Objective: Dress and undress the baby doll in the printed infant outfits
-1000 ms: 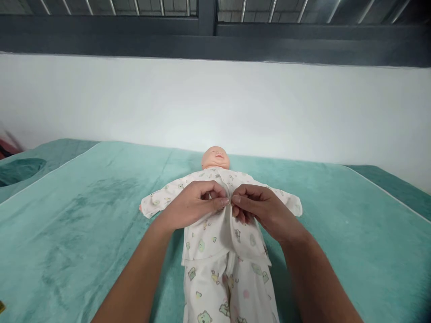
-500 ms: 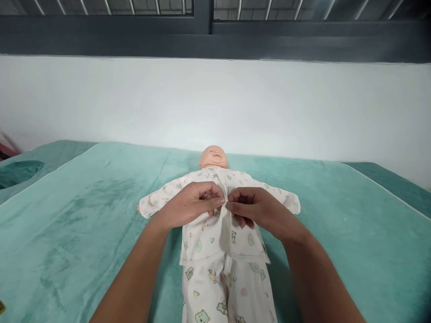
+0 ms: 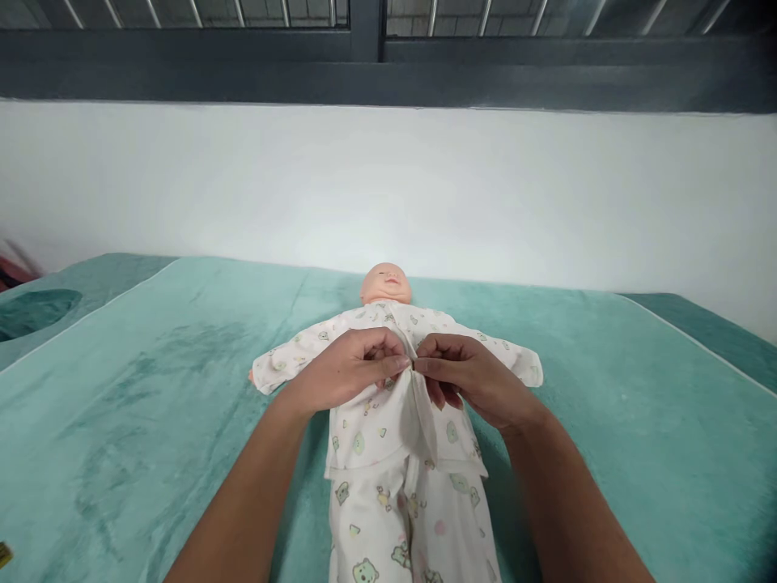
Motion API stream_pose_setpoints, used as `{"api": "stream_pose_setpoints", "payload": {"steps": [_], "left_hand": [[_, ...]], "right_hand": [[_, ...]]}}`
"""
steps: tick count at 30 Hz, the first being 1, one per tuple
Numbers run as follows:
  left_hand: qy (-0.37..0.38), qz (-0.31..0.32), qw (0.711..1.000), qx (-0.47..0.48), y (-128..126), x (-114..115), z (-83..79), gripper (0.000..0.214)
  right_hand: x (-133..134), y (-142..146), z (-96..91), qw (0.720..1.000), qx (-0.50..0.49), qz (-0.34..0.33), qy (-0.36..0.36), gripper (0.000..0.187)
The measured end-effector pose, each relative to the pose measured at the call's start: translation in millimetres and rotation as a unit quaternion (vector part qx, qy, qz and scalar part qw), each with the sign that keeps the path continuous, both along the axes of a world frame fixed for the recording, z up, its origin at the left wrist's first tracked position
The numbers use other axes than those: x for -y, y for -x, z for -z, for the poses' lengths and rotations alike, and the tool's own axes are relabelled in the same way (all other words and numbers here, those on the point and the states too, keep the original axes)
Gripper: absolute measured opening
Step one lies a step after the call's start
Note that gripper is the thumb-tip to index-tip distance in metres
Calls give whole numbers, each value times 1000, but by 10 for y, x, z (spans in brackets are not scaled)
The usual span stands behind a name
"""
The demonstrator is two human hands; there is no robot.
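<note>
A baby doll (image 3: pixel 387 283) lies on its back on a teal blanket (image 3: pixel 151 389), dressed in a white shirt (image 3: pixel 388 421) and trousers (image 3: pixel 376 518) printed with small bears. My left hand (image 3: pixel 349 368) pinches the left edge of the shirt front at the doll's chest. My right hand (image 3: pixel 470 376) pinches the right edge, thumb and fingers pressed together. The two hands meet at the middle of the chest, and the shirt flaps hang open below them.
The blanket covers a wide bed or table that runs up to a white wall (image 3: pixel 388 186). A dark window frame (image 3: pixel 388 73) with bars sits above. A darker teal cushion (image 3: pixel 30 312) lies at the far left.
My hands stay at the doll's chest, shifting only slightly. The shirt's front flap below them has opened a little wider.
</note>
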State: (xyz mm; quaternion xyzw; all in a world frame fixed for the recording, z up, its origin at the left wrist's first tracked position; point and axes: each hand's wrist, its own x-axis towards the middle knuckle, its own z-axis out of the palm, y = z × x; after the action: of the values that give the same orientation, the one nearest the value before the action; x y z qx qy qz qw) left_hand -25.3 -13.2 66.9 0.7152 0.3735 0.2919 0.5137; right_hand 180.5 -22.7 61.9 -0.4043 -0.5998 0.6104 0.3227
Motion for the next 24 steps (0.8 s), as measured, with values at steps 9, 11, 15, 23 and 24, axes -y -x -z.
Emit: {"api": "stream_pose_setpoints", "payload": {"steps": [9,11,15,23,24], "left_hand": [[-21,-3,1000,-18,-15,20,-23,28],[-13,5,1000,-6,-9,20,-29,26],[-10,7,1000,-9,-8,20,-32,27],[-17,-9,999,-42,-47,31,-21,31],[-19,-12,999,-44,-49,30,-20,31]], "right_hand": [[-22,-7,29,1000,0,-4,-2,31],[-23,-6,35,1000,1,-3,-3,31],[-19,-7,43,1000,0,-1,-3,29],[-29,-9,65,1000,-15,-1,0,28],[-31,-10,70,1000,-20,-3,-1,30]]}}
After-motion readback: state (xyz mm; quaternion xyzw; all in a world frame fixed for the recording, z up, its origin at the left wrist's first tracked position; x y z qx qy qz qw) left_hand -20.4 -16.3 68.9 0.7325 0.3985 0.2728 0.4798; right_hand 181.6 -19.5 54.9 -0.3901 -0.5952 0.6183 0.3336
